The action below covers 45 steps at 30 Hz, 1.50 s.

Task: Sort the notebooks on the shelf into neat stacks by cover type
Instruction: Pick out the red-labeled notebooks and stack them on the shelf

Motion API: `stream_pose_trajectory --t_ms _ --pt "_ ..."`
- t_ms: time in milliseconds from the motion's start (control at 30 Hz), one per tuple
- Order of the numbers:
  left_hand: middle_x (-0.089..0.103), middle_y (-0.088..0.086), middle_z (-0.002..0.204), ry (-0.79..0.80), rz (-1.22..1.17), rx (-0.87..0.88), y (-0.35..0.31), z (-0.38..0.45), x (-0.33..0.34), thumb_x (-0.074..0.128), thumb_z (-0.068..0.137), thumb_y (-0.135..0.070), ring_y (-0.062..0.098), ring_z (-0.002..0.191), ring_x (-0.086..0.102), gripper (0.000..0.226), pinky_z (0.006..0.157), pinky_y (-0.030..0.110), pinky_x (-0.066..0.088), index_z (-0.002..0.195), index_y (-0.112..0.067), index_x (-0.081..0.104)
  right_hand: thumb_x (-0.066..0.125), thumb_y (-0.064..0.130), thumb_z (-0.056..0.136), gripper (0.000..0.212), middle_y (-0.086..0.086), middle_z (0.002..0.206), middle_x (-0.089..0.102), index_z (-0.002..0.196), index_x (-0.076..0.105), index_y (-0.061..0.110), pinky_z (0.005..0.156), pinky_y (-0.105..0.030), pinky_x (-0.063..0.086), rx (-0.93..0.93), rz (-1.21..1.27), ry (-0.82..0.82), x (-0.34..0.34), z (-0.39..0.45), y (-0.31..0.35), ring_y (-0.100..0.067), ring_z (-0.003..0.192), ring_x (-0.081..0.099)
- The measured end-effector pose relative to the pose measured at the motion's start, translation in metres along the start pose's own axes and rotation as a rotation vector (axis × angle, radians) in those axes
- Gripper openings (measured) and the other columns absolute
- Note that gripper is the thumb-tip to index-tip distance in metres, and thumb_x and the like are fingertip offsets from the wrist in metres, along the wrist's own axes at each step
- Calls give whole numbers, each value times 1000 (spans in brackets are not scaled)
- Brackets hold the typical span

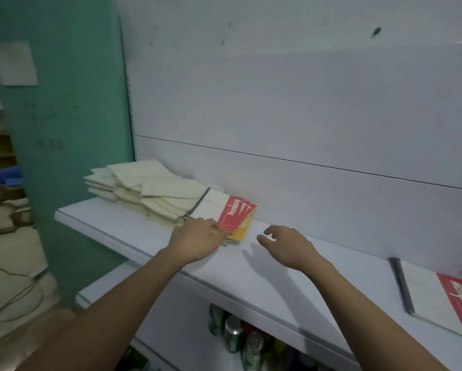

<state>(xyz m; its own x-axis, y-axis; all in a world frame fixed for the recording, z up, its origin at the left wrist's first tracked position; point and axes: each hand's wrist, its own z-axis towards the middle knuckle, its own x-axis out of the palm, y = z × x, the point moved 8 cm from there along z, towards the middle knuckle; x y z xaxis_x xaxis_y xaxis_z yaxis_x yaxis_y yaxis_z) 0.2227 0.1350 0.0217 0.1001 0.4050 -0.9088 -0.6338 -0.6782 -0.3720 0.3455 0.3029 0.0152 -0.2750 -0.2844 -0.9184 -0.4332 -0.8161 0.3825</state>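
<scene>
Head view shows a white shelf (133,231) carrying a messy heap of cream-covered notebooks (149,188) at its left end, with several red-banded notebooks (232,212) fanned out against the heap's right side. Left hand (197,239) rests on the near edge of those red-banded ones, though whether its fingers pinch them I cannot tell; right hand (286,245) hovers just beside them over the shelf, fingers loosely curled and holding nothing. Another red-banded spiral notebook (435,293) lies well apart at the shelf's right end.

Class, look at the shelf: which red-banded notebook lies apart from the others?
The notebook at the far right, alone on the shelf. The other red-banded notebooks sit fanned by the cream pile.
</scene>
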Motion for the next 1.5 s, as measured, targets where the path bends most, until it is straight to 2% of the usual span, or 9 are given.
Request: stream_pose_trajectory --t_ms 367,567,667,767,933,1100,1200,1300,1500 --pt "58 -3 129 -93 -261 -6 103 68 -21 50 95 -45 16 116 53 38 89 31 43 127 -27 58 48 42 96 33 1 116 65 111 67 19 81 -35 50 -129 62 -158 30 57 88 -18 98 59" --pt "63 -4 120 -102 -317 -15 118 120 -16 54 91 -39 16 110 57 31 91 33 45 119 -27 62 49 58 90 59 1 143 47 137 49 23 105 -40 37 -178 -47 -243 60 118 115 -22 130 40" --pt "65 -4 109 -93 -483 -9 123 141 -15 56 93 -29 15 100 61 22 81 28 46 112 -23 66 38 75 85 82 -3 158 25 148 31 22 115 -47 24 -159 -118 -96 90 145 116 -26 144 22" --pt "65 -3 108 -77 -507 38 124 160 -17 56 94 -26 14 100 59 24 83 25 42 115 -19 67 29 78 82 79 -1 144 40 137 39 22 107 -48 31 -169 -208 -56 108 153 113 -28 133 35" --pt "68 0 102 17 -626 93 128 188 -10 55 95 -27 18 93 63 22 88 37 52 110 -17 67 39 61 93 40 9 101 58 102 55 26 77 -39 42 -145 -128 -133 93 147 118 -19 96 54" --pt "69 15 112 469 -1197 -94 121 199 10 49 99 -43 30 94 70 44 85 41 58 122 -7 60 35 44 102 38 10 121 65 133 55 35 89 -36 48 -101 237 -331 64 143 147 -14 106 58" --pt "70 16 113 699 -1435 -148 123 196 10 51 98 -38 30 94 70 41 75 40 58 123 -8 61 38 43 102 43 10 132 59 142 47 33 96 -31 44 -172 282 -282 82 147 184 -8 115 54" --pt "67 13 119 610 -1436 -122 146 210 3 43 101 -14 29 98 67 32 74 39 57 131 -17 54 40 51 99 50 12 153 36 147 38 38 111 -25 29 -149 180 -182 104 157 202 -6 139 33" --pt "64 5 119 560 -1403 -14 190 227 -20 35 104 -10 24 101 64 39 68 37 56 136 -29 45 49 66 89 68 17 152 35 148 32 37 108 -33 34 212 209 -331 87 146 156 -2 134 36"
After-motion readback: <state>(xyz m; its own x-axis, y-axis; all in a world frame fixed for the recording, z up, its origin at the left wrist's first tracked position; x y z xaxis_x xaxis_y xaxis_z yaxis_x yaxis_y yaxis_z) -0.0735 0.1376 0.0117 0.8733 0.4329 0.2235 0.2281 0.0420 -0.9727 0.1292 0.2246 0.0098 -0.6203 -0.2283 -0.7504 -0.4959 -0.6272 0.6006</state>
